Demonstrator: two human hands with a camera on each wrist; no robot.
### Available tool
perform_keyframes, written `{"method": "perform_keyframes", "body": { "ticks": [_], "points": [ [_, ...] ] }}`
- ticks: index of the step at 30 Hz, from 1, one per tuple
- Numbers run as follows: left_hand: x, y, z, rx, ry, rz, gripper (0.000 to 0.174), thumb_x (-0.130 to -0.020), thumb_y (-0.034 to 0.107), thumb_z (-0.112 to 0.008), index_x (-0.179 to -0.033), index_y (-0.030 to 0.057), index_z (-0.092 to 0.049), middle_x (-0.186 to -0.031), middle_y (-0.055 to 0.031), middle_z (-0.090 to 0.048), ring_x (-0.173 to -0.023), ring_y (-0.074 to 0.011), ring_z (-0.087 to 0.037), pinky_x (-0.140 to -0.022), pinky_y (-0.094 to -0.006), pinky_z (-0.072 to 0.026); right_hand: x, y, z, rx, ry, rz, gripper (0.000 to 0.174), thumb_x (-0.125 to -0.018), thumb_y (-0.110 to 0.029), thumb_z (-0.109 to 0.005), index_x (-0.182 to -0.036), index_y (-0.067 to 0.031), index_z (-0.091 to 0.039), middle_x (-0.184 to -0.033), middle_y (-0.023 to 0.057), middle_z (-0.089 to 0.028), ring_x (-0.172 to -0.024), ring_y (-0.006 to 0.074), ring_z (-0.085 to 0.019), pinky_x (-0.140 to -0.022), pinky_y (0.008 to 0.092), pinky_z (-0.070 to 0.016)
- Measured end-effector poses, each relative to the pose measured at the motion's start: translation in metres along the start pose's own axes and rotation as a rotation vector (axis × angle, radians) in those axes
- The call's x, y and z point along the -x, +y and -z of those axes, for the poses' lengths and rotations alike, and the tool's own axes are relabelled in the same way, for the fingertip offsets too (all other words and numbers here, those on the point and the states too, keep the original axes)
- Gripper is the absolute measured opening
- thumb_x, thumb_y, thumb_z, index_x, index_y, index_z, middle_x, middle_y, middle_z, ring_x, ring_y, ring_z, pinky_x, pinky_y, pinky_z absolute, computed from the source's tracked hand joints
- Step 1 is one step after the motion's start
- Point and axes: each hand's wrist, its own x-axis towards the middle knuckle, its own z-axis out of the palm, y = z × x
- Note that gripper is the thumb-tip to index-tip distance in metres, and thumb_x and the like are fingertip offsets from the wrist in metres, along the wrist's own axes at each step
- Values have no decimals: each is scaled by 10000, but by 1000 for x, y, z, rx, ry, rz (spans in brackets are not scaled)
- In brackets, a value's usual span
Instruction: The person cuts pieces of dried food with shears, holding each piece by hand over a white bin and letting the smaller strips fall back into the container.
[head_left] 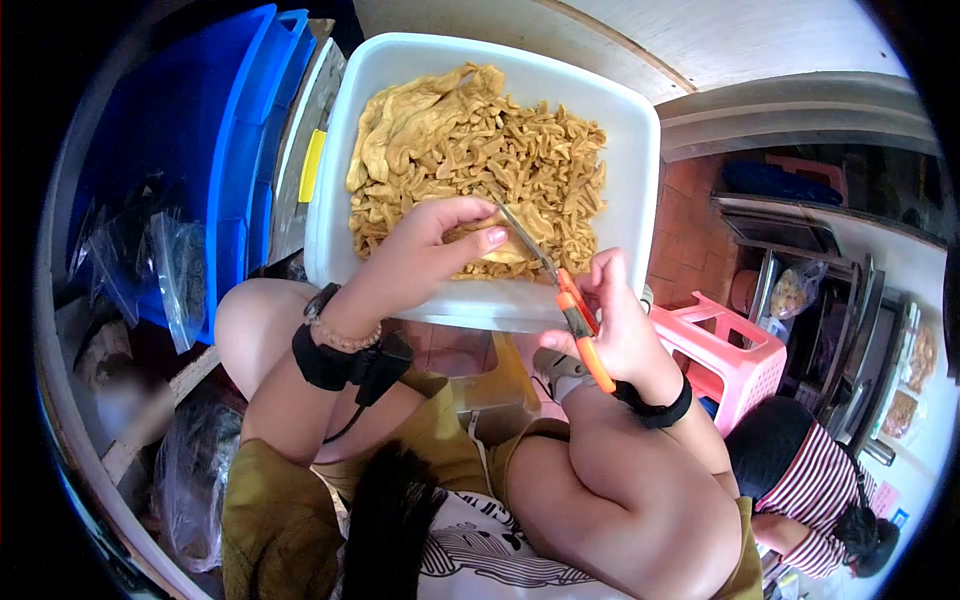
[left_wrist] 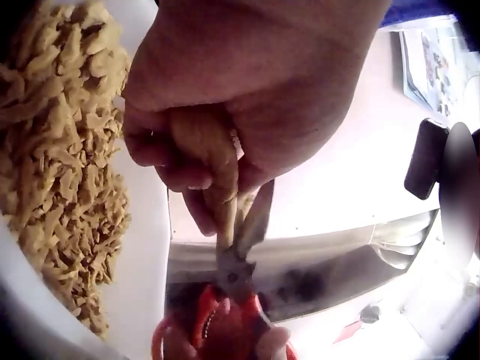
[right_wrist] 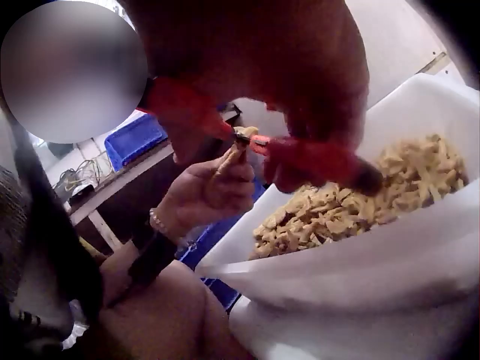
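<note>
My left hand (head_left: 425, 255) holds a tan, wrinkled, soft food strip (left_wrist: 206, 146) pinched between thumb and fingers, over a white plastic tub (head_left: 330, 190). My right hand (head_left: 620, 325) grips a pair of scissors (head_left: 570, 305) with orange-red handles. Its blades point at the left fingers, and in the left wrist view the strip's lower end lies between them. Cut tan pieces (head_left: 555, 150) fill much of the tub. Larger uncut tan sheets (head_left: 415, 115) lie at its far left. In the right wrist view the right hand hides part of the scissors.
Blue crates (head_left: 235, 150) stand to the left, with clear plastic bags (head_left: 180, 275) beside them. A pink stool (head_left: 735, 360) is at the right. Beyond it a person in a striped top (head_left: 820, 490) is bent low. The tub stands in front of bare knees.
</note>
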Motion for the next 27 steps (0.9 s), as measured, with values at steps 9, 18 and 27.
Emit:
{"method": "perform_keyframes", "body": {
  "ticks": [9,18,27],
  "points": [
    [-2,-3,-3,63,-176,93,253,-947,202,-560,-988,-37,-633,-832,21,-583,-787,-51,-501,-700,-240,-422,-2,-2,-1,-99,-152,40,680,-703,-407,-822,-950,-62,-290,-797,96,-432,-690,186,-475,-620,324,-424],
    [-2,5,9,5,-152,48,273,-952,224,-548,-826,-18,-560,-700,29,-480,-692,-49,-443,-629,-230,-409,1,8,-6,-224,57,-17,686,-670,-347,-863,-936,-86,-288,-708,28,-413,-600,99,-381,-508,267,-346],
    [-1,10,13,298,21,-42,230,-931,183,-590,-1056,-10,-598,-939,1,-614,-864,-48,-545,-777,-221,-456,3,3,6,87,85,165,788,-581,-526,-854,-953,-67,-333,-687,93,-511,-567,247,-538,-536,335,-445]
  ]
}}
